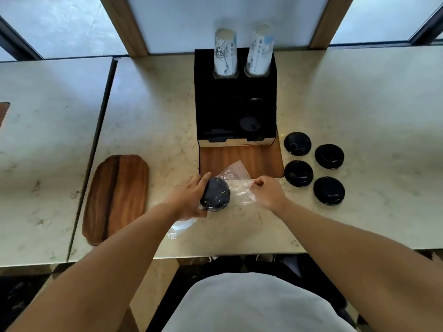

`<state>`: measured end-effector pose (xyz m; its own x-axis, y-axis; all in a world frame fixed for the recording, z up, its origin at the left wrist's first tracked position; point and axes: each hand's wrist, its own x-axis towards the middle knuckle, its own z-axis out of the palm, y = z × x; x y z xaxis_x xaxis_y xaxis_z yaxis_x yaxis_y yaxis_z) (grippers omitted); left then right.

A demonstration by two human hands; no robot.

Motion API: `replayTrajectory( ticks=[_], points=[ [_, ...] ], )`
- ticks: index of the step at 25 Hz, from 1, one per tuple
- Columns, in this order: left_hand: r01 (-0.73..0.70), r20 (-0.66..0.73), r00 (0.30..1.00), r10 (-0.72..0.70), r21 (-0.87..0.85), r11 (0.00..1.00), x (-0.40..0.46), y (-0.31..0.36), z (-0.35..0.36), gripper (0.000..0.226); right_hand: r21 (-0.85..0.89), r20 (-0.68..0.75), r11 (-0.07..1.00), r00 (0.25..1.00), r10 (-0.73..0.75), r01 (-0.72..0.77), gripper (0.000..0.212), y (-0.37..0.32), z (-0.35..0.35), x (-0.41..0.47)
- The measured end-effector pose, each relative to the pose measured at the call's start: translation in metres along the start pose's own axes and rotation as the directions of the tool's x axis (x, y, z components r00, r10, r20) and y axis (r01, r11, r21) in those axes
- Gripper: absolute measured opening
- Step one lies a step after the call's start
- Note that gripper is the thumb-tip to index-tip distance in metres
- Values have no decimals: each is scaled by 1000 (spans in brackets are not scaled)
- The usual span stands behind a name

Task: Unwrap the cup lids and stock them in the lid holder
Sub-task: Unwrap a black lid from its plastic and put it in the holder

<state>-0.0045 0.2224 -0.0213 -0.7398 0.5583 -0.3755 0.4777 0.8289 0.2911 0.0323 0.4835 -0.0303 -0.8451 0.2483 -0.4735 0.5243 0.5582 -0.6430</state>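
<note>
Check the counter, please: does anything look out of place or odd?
Four loose black lids lie on the counter right of the lid holder, not stocked yet. Nothing looks spilled or broken. The plastic wrap is crumpled only because it is being opened.

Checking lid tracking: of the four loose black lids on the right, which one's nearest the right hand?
The near-left lid, beside the wooden base's right edge. It lies closest to the right hand; the other three sit farther right or farther back.
</note>
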Motion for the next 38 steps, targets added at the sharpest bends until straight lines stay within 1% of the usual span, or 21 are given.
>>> replayTrajectory(
  ticks=[2, 5, 13, 15, 18, 20, 23, 26, 29, 31, 33, 38],
  points=[
    [-31, 10, 999, 31, 27, 999, 5, 5, 2, 125, 21, -9, 999, 999, 32, -31, 15, 12, -2, -3],
    [-61, 27, 998, 59, 60, 996, 12, 13, 9, 121, 6, -6, 997, 997, 78, -78, 18, 28, -3, -3],
    [-47, 34, 998, 44, 87, 995, 16, 11, 26, 120, -7, 23, 993, 993, 117, -117, 21, 42, 4, 3],
    [-49, 30, 998, 47, 95, 994, 15, 10, 28, 123, -2, 29, 992, 992, 125, -125, 19, 42, 3, 3],
    [-41, 57, 998, 36, 84, 996, 14, 8, 27, 134, 60, 24, 986, 988, 152, -154, 15, 39, 1, 3],
    [-25, 36, 999, 23, 46, 999, 14, 9, 24, 132, 89, 7, 983, 987, 158, -158, 12, 36, -1, 2],
    [-37, -41, 998, 37, 3, 999, 18, 15, 21, 116, 61, -64, 993, 992, 108, -104, 24, 30, -8, 3],
    [-128, -122, 984, 131, 31, 991, 27, 27, 19, 107, -54, -166, 998, 986, -31, 23, 26, 22, -10, 1],
    [-224, -157, 960, 234, 80, 971, 33, 39, 19, 100, -179, -139, 974, 977, -161, 135, 33, 14, -6, 2],
    [-260, -147, 951, 273, 101, 960, 36, 45, 24, 95, -224, -118, 961, 975, -189, 160, 37, 12, -3, 4],
    [-252, -119, 956, 267, 126, 959, 38, 47, 30, 91, -229, -108, 960, 976, -187, 159, 37, 15, 1, 8],
    [-195, -105, 971, 215, 175, 965, 39, 51, 35, 80, -246, -55, 947, 973, -224, 205, 24, 16, 5, 15]
  ],
)
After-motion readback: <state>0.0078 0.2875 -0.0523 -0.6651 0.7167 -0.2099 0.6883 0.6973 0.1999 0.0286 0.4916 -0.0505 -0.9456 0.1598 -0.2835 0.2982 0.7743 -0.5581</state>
